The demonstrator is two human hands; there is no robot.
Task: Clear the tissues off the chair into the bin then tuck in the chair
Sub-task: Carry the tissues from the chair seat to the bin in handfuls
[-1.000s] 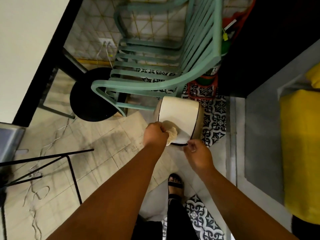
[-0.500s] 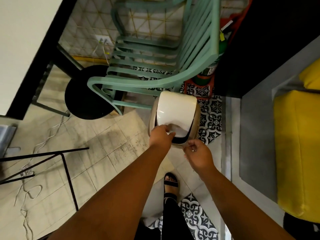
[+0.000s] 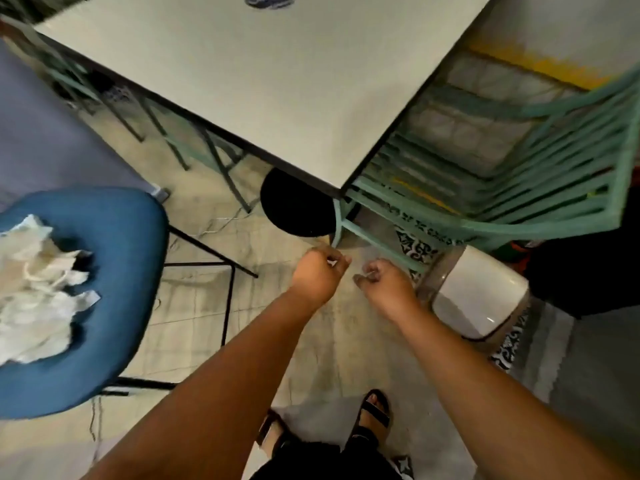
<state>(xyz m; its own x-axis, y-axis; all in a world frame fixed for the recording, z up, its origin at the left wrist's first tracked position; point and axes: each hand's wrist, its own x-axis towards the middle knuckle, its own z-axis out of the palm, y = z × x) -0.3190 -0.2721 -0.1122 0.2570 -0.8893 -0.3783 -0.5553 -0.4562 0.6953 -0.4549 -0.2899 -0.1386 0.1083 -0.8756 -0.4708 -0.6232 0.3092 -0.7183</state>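
Nearest the camera, both forearms reach out over the bare floor, and neither hand carries a tissue. The left hand (image 3: 317,273) has its fingers loosely curled with nothing between them; the right hand (image 3: 382,284) is much the same, curled and touching nothing, though a small pale glint at its fingertips may be a ring or a scrap, and motion blur keeps me from telling which.

The main risk, as I judge it, lies in the tissues (image 3: 36,289) left on the chair (image 3: 114,271). They sit in a loose, crumpled heap toward the seat's left side, running out past the frame's edge, with a few flat strips lying near the middle of the seat. A hasty one-handed grab would likely take only the top of the heap, and light pieces could slide off the seat's rounded rim onto the floor. Tucking in the chair before the seat is bare would shake them loose too.

The bin (image 3: 479,299) stands on the floor to the right, just beside the green slatted chair (image 3: 519,206), well apart from the blue seat, so loose pieces could drop along the carry. Farthest off is the table (image 3: 277,98), its near corner above the floor between the two chairs.
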